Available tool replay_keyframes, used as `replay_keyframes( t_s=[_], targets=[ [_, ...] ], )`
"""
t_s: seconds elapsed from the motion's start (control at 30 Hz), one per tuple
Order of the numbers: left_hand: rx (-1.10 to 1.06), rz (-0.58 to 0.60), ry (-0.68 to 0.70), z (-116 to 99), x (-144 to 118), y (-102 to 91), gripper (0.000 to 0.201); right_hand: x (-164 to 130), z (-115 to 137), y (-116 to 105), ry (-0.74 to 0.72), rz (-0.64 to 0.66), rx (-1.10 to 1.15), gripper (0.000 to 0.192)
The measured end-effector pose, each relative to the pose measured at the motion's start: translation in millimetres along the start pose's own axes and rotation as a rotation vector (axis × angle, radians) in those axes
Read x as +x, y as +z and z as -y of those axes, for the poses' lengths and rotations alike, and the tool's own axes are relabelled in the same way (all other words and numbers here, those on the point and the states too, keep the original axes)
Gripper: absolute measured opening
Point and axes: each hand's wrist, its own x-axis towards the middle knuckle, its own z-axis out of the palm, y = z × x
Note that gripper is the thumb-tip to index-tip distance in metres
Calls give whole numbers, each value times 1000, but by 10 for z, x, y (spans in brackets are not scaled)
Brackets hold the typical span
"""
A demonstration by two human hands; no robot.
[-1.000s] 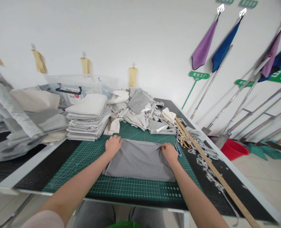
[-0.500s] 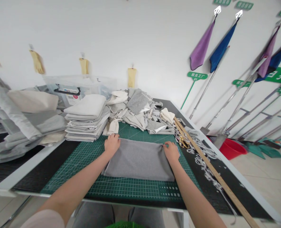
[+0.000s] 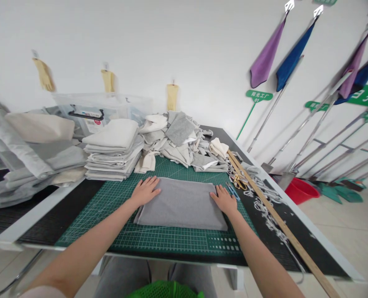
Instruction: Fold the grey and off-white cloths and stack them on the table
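A folded grey cloth lies flat on the green cutting mat in front of me. My left hand rests flat on the cloth's upper left corner, fingers stretched out. On its upper right corner lies my right hand, fingers spread and palm down. Just past the right hand are blue-handled scissors, partly behind the fingers. Gold-handled scissors lie a little farther right.
A stack of folded cloths stands at back left, beside a heap of grey scraps. Loose fabric covers the far left. A wooden strip runs along the right, by white trimmings. A clear plastic box stands behind.
Both hands have gone from pinching the cloth's upper corners to lying open on it. The cloth's far edge now lies flat. The view has shifted slightly.
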Motion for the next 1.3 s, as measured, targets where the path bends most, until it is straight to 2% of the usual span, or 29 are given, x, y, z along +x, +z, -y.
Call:
replay_keyframes(
  t_s=[0.07,0.2,0.27,0.33,0.4,0.47,0.5,0.57,0.67,0.73,0.8,0.87,0.97,1.0,1.07,1.13,1.2,1.27,1.3],
  targets=[
    [11,-66,-79,-19,-34,-15,51,-4,51,-24,49,-3,5,57],
    [-10,-223,-206,-82,-129,-99,41,-120,131,-46,17,-36,54,53],
    [-78,-262,-183,-123,-210,-184,34,-187,128,-62,2,-65,101,53],
    [-178,-200,-8,-205,-335,-287,29,-241,112,-78,-17,-92,171,60],
    [-246,-63,279,-343,-503,-379,27,-291,95,-82,-36,-107,256,66],
    [-236,42,531,-514,-678,-426,34,-353,80,-70,-46,-108,341,65],
    [-206,57,609,-595,-751,-427,39,-393,69,-59,-40,-103,382,63],
    [-136,43,671,-712,-835,-385,40,-503,38,-29,-21,-96,472,56],
    [-60,-1,645,-716,-774,-276,25,-759,-7,32,29,-133,664,41],
    [-26,-34,598,-627,-637,-222,26,-993,13,85,77,-118,913,29],
    [5,-63,518,-522,-476,-204,29,-1256,115,143,146,-15,1248,21],
    [34,-82,403,-444,-344,-225,32,-1513,303,196,238,119,1548,21],
    [31,-107,266,-404,-301,-327,35,-1805,671,246,342,245,1834,27],
    [7,-92,281,-406,-340,-375,38,-1868,791,250,360,275,1890,28],
    [-65,-3,404,-423,-494,-479,51,-1945,994,237,368,319,1978,28],
    [-150,161,561,-451,-713,-565,67,-1972,1130,197,358,333,2052,26],
    [-225,320,655,-493,-950,-599,81,-1972,1198,143,345,341,2110,25],
    [-262,391,666,-559,-1169,-556,92,-1967,1214,97,329,367,2139,26],
    [-259,375,637,-604,-1265,-504,94,-1968,1210,84,315,389,2143,27]
  ],
)
